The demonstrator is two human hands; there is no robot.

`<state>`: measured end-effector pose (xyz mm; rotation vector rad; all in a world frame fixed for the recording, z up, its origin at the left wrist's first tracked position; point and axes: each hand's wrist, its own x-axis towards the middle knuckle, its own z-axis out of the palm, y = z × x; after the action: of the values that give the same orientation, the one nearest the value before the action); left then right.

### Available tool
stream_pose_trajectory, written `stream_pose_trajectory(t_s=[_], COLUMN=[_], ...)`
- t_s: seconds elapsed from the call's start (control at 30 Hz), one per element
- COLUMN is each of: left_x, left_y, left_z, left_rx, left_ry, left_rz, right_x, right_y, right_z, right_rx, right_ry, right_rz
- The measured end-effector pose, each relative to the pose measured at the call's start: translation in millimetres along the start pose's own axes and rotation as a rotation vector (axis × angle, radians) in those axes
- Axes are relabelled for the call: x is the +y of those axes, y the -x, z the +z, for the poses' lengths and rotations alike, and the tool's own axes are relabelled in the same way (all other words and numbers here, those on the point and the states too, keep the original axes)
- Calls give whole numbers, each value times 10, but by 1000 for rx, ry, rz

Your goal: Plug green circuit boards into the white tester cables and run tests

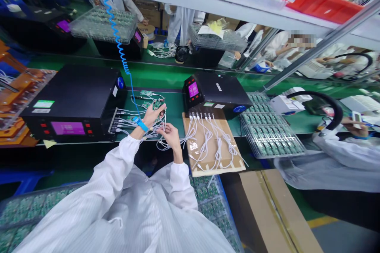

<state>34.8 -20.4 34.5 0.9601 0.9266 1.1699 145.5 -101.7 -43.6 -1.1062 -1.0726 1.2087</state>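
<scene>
So the left hand (152,115) is wrapped around some small green circuit boards (157,104), thumb on the near side, fingers mostly hidden behind. It's got a bright blue wrist strap (140,123) on. The right hand (170,133) sits just beside it, a bit lower, thumb and fingertips curled in close together right at some thin white cables (122,120). Looks like a pinch, but it's too small to tell if a cable's actually between the tips.

The boards are up over the green worktop (175,106), between two black metal boxes. The left box (77,99) has a purple screen on the front, and those cables come out of its side toward the hands. The right box (221,91) has a small purple screen too, plus a row of white plugs, with looped white cables (219,142) hanging down over a brown cardboard sheet (224,126).

Right of that there's a clear plastic tray (279,154) full of green boards, and further over another person's white sleeve (341,150).
</scene>
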Motion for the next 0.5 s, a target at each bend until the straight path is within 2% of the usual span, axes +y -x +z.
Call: stream_pose_trajectory(t_s=[0.2,0.3,0.4,0.5], left_x=[-12,-6,23,79], left_y=[-45,-64,-58,-24], left_z=[-46,-77,-125,-184], left_rx=[33,23,-49,-182], left_ry=[11,30,-3,-128], left_rz=[51,79,61,-37], right_x=[-48,-54,-41,-57], right_y=[162,196,169,92], right_z=[-9,-34,-79,-127], right_rx=[47,127,221,271], right_ry=[286,338,239,151], right_rz=[-156,-236,-202,-122])
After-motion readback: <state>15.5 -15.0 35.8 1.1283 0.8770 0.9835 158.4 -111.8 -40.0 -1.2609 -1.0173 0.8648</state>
